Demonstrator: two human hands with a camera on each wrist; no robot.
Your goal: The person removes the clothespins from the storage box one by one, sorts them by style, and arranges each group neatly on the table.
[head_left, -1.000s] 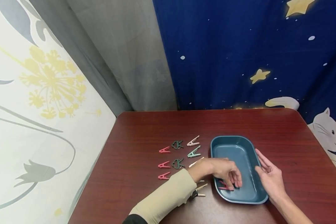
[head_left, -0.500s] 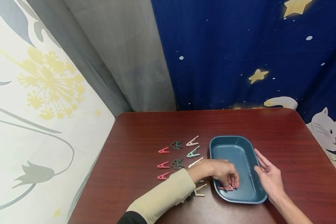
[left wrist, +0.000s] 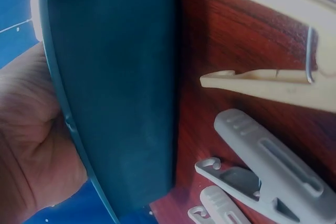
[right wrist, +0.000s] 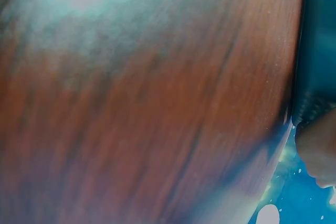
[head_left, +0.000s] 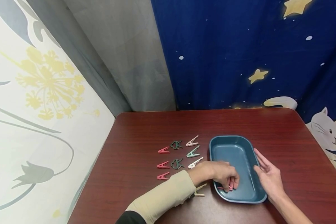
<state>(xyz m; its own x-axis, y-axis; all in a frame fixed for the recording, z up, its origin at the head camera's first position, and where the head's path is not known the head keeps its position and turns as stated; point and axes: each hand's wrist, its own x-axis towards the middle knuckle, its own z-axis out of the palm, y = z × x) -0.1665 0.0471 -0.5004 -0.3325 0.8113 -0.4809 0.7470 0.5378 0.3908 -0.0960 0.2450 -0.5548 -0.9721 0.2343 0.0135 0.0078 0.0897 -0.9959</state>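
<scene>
My left hand (head_left: 224,172) reaches over the near left rim of a blue-grey rectangular tray (head_left: 239,158), fingers curled down inside it. Thumb and fingers pinch a pink clothespin (head_left: 230,188) low at the tray's floor, partly hidden by the hand. In the left wrist view that hand (left wrist: 37,140) shows behind the tray's wall (left wrist: 110,87). My right hand (head_left: 271,175) grips the tray's right side, thumb at the rim. The right wrist view catches only a bit of the right hand (right wrist: 317,145) at the tray's edge.
Left of the tray lie pink clothespins (head_left: 163,165), dark green round clips (head_left: 177,164), a mint clothespin (head_left: 193,152) and pale clothespins (head_left: 192,141). A cream clothespin (left wrist: 262,80) and grey-looking clothespins (left wrist: 268,166) lie beside the tray. The brown table (head_left: 145,130) meets curtains behind.
My left hand has sunk slightly lower and to the left in the tray, now covering more of the pink clothespin. The right hand keeps its grip on the tray.
</scene>
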